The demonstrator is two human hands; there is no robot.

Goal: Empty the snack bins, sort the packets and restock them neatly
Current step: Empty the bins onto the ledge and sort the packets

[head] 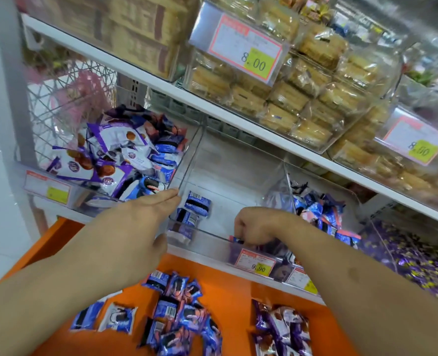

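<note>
A clear middle bin (223, 160) on the shelf holds only a few blue cookie packets (196, 203) at its front left. My left hand (138, 222) lies flat with straight fingers against that bin's left front corner. My right hand (253, 227) reaches into the bin's front and its curled fingers pinch a small blue and pink packet (236, 239). The left bin (104, 199) is heaped with purple-and-white and blue packets (115, 150). The right bin (351, 201) holds blue and pink packets (320, 211).
On the orange ledge (228, 281) below lie a pile of blue packets (179, 312) and a pile of purple packets (282, 327). Price tags (255, 262) hang on the bin fronts. An upper white shelf (212, 104) carries clear tubs of pastries (289, 86).
</note>
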